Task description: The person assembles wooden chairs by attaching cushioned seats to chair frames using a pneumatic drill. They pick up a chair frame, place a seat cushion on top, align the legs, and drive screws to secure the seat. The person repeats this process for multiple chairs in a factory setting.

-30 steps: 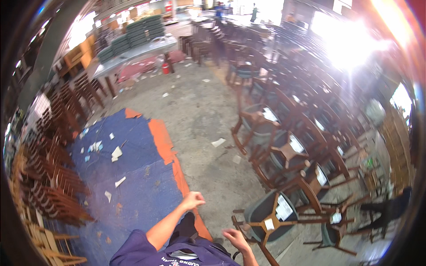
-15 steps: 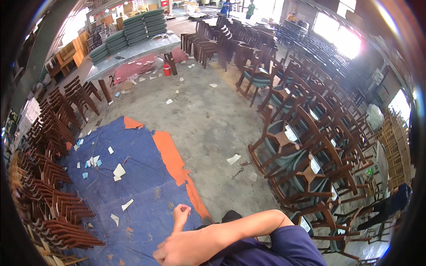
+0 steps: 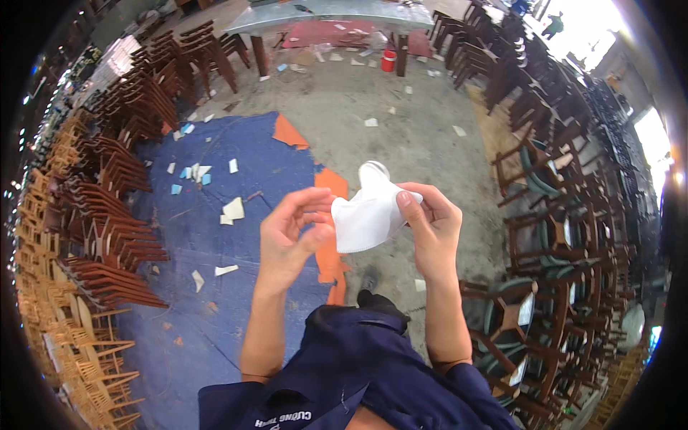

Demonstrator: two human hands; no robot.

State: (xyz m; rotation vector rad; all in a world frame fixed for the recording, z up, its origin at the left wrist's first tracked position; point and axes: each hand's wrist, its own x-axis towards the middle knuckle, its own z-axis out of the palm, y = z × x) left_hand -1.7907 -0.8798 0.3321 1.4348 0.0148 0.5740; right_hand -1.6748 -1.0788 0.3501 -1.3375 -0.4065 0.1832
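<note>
A white face mask [image 3: 369,218] with a stitched edge is held out in front of my chest. My right hand [image 3: 435,222] pinches its right end between thumb and fingers. At its left edge is my left hand [image 3: 294,229], fingers slightly curled and the thumb apart from them. Whether the left fingertips touch the mask is hard to tell. A rounded pale loop sticks up from the mask's top.
Below me lies a blue tarp [image 3: 236,287] with an orange border and scattered paper scraps [image 3: 233,209]. Stacked brown chair frames [image 3: 118,265] line the left, and upturned chairs [image 3: 512,319] the right. A red bucket [image 3: 388,60] stands by the far table [image 3: 330,13].
My view has swung left and down. Both hands, earlier low with one forearm crossing my body, are now raised in front of me, and the white face mask has appeared in them.
</note>
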